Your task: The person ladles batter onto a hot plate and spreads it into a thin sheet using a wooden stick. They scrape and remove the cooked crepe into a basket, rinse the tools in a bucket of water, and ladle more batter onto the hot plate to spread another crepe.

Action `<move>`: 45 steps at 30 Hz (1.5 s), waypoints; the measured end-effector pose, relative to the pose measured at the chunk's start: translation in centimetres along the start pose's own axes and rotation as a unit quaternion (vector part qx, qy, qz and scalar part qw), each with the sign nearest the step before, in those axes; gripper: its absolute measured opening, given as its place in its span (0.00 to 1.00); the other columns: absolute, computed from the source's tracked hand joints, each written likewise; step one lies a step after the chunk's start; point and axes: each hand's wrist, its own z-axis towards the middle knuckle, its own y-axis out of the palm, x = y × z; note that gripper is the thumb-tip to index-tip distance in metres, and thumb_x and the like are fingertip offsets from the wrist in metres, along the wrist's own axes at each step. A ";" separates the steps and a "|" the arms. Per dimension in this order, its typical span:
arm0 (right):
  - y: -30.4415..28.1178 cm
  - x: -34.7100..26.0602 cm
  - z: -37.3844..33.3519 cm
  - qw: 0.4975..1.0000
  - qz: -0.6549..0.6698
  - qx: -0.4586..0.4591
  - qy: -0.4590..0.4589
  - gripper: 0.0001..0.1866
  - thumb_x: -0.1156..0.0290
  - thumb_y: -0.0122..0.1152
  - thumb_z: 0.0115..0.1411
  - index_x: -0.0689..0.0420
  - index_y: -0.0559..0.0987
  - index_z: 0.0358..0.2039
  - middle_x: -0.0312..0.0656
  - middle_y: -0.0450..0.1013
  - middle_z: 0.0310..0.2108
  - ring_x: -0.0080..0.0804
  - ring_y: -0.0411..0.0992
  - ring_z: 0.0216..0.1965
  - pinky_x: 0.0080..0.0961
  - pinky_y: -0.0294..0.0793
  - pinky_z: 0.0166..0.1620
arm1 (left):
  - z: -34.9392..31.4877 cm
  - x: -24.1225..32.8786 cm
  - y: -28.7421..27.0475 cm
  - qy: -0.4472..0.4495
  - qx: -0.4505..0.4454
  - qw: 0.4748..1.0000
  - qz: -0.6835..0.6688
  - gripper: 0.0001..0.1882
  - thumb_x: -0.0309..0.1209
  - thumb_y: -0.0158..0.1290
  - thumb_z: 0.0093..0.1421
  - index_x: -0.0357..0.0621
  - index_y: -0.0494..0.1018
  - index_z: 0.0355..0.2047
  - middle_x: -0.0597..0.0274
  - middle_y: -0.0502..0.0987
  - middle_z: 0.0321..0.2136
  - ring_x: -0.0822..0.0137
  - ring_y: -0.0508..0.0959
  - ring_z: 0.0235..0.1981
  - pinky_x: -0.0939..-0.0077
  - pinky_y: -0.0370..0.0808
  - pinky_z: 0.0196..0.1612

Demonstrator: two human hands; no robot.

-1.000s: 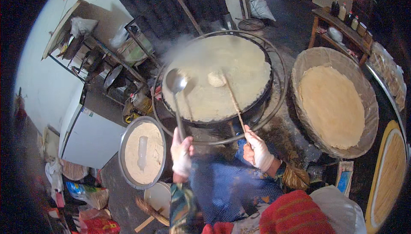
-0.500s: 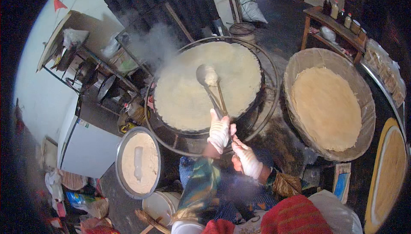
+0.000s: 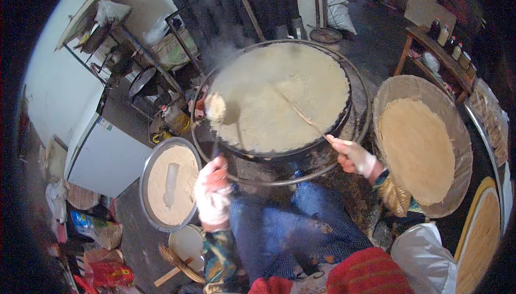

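Note:
A wide round griddle in front of me is covered with a pale, grainy layer, and steam rises at its far left. My left hand, in a whitish glove, grips a ladle by its dark handle. The ladle bears a pale lump and hangs over the griddle's left edge, casting a shadow on the layer. My right hand, also gloved, is closed on a thin wooden stick near the griddle's right front rim. The stick's far end reaches over the middle of the layer; contact cannot be made out.
A metal basin of pale powder with an elongated translucent object stands at left. On the right is a large cloth-lined basket holding a tan, flat mass. A metal ring surrounds the griddle. Shelves stand at far left.
My hands have moved apart from the middle. The left one carried the loaded ladle left to the griddle's edge; the right one moved right with the stick. The view has shifted.

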 end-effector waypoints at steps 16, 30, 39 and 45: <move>-5.3 -0.4 4.1 0.942 -0.150 0.280 -0.106 0.24 0.61 0.49 0.63 0.35 0.63 0.60 0.27 0.64 0.17 0.18 0.58 0.10 0.18 0.61 0.12 | -24.5 11.9 -13.2 0.234 0.410 0.861 0.187 0.06 0.22 0.44 0.59 0.30 0.67 0.31 0.58 0.73 0.28 0.79 0.66 0.18 0.90 0.66 0.17; 10.2 4.3 3.4 0.976 -0.195 0.094 -0.009 0.21 0.59 0.47 0.64 0.34 0.65 0.59 0.28 0.61 0.14 0.17 0.60 0.12 0.17 0.59 0.12 | -9.8 12.5 -10.3 0.124 0.279 -0.183 0.934 0.36 0.26 0.54 0.41 0.42 0.61 0.56 0.44 0.60 0.56 0.44 0.59 0.57 0.53 0.56 0.60; 13.8 8.2 3.6 0.993 0.028 0.070 -0.090 0.23 0.62 0.49 0.64 0.36 0.64 0.60 0.30 0.67 0.21 0.17 0.62 0.13 0.15 0.60 0.11 | 2.0 3.6 -14.4 -0.117 0.178 -0.194 0.958 0.24 0.48 0.55 0.45 0.47 0.73 0.40 0.55 0.72 0.39 0.54 0.68 0.51 0.53 0.49 0.61; -0.5 3.3 5.7 0.936 -0.050 0.343 -0.063 0.22 0.56 0.47 0.63 0.35 0.63 0.59 0.33 0.65 0.17 0.19 0.61 0.13 0.17 0.59 0.13 | 6.5 -8.1 -15.8 0.022 0.159 -0.022 0.987 0.20 0.39 0.54 0.46 0.43 0.69 0.37 0.53 0.72 0.36 0.50 0.69 0.44 0.50 0.58 0.55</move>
